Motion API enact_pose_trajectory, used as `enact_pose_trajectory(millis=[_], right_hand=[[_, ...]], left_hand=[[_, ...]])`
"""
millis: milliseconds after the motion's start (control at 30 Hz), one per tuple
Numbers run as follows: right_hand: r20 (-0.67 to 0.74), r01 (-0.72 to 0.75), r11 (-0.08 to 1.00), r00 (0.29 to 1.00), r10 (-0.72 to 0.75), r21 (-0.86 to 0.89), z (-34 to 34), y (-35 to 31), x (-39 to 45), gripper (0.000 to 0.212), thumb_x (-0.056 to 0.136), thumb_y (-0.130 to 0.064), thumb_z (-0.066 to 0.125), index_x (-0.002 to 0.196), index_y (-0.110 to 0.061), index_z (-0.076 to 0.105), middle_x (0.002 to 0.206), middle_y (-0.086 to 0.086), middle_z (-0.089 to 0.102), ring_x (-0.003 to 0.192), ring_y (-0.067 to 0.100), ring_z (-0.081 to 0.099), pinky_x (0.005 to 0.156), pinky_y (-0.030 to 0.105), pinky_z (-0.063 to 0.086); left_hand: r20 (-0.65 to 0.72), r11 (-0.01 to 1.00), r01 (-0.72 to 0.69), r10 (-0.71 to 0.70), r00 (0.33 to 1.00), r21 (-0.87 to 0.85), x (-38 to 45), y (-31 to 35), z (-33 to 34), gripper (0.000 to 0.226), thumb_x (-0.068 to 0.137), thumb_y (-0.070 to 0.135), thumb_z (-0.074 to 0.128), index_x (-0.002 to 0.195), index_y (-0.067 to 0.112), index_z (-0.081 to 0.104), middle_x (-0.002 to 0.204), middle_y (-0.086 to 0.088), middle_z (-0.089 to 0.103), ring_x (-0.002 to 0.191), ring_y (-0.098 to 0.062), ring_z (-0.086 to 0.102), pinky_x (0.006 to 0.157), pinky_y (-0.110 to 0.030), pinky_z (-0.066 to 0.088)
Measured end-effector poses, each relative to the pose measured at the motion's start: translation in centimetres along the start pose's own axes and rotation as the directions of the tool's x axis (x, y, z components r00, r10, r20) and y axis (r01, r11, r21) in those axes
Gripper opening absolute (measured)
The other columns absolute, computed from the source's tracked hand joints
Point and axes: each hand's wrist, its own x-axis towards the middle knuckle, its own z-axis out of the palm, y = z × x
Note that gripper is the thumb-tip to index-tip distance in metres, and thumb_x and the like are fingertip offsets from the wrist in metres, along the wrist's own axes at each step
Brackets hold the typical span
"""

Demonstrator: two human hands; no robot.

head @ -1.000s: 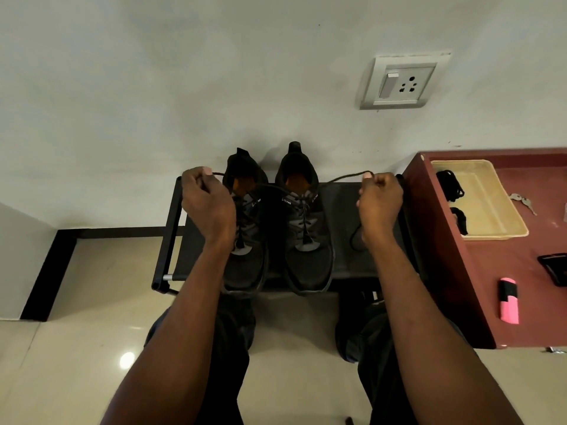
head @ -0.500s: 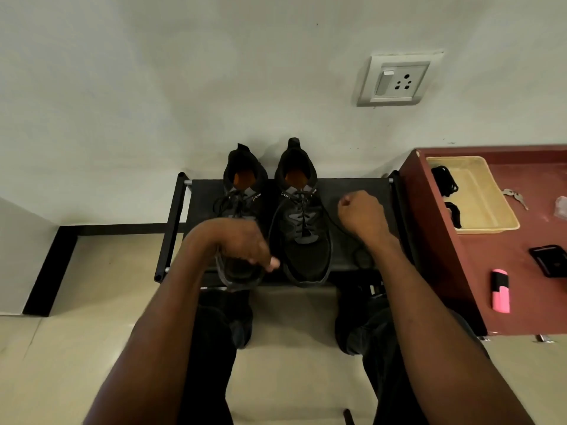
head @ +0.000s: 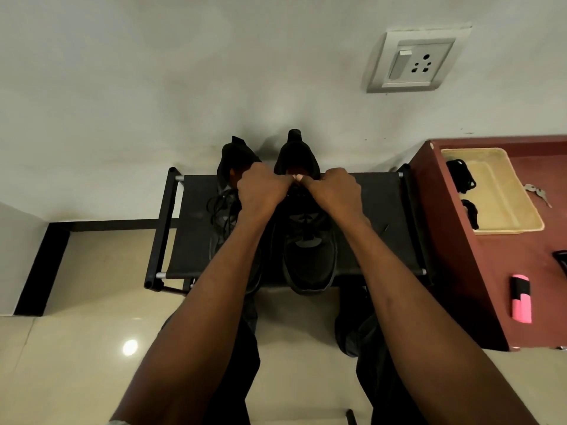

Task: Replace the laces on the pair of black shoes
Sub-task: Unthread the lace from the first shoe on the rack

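Two black lace-up shoes on black rack, frame middle. Left hand and right hand curled, fingertips meeting over right-side shoe's top; lace in grip too dark to tell.

Left hand moved from near toe of left shoe to far end of right shoe; right hand moved left; fingertips now meeting there.
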Motion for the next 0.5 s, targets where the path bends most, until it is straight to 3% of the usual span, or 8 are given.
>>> enact_pose_trajectory(millis=[133, 300, 400, 500], right_hand=[[0.028, -0.014, 1.0, 1.0, 0.014, -0.002, -0.5, 0.1, 0.5, 0.047, 0.083, -0.053, 0.069, 0.069, -0.011, 0.051, 0.073, 0.005, 0.059, 0.071, 0.024, 0.06, 0.05, 0.028, 0.036], [0.03, 0.07, 0.997, 0.997, -0.07, 0.018, -1.0, 0.2, 0.4, 0.041, 0.085, -0.031, 0.066, 0.056, -0.012, 0.043, 0.053, 0.002, 0.047, 0.052, 0.019, 0.048, 0.05, 0.028, 0.036], [0.059, 0.03, 0.992, 0.998, -0.037, 0.123, -1.3, 0.8, 0.7, 0.037, 0.084, -0.023, 0.064, 0.055, -0.014, 0.043, 0.051, 0.005, 0.042, 0.048, 0.019, 0.042, 0.052, 0.03, 0.036], [0.11, -0.098, 0.939, 0.992, 0.065, 0.328, -1.6, 1.5, 1.1, 0.028, 0.082, -0.014, 0.065, 0.056, -0.006, 0.058, 0.053, 0.011, 0.055, 0.056, 0.025, 0.057, 0.064, 0.043, 0.056]], left_hand=[[0.078, 1.0, 0.0, -0.001, 0.997, 0.007, 0.0, 0.5, 0.1, 0.046, 0.076, 0.049, 0.077, 0.071, 0.01, 0.053, 0.07, -0.003, 0.059, 0.064, -0.021, 0.06, 0.052, -0.027, 0.041], [0.042, 1.0, -0.004, 0.004, 0.999, 0.007, -0.2, 0.8, 0.1, 0.036, 0.078, 0.04, 0.074, 0.069, 0.012, 0.054, 0.071, -0.004, 0.06, 0.068, -0.024, 0.062, 0.053, -0.028, 0.041], [0.069, 0.996, 0.035, -0.029, 0.997, -0.085, -0.1, 0.5, -0.2, 0.028, 0.078, 0.026, 0.072, 0.064, 0.008, 0.057, 0.063, -0.008, 0.06, 0.058, -0.025, 0.063, 0.055, -0.038, 0.057], [0.138, 0.956, 0.111, -0.075, 0.988, -0.272, 0.6, -0.5, -0.5, 0.023, 0.064, 0.018, 0.071, 0.067, -0.003, 0.063, 0.064, -0.018, 0.065, 0.06, -0.033, 0.07, 0.066, -0.053, 0.062]])
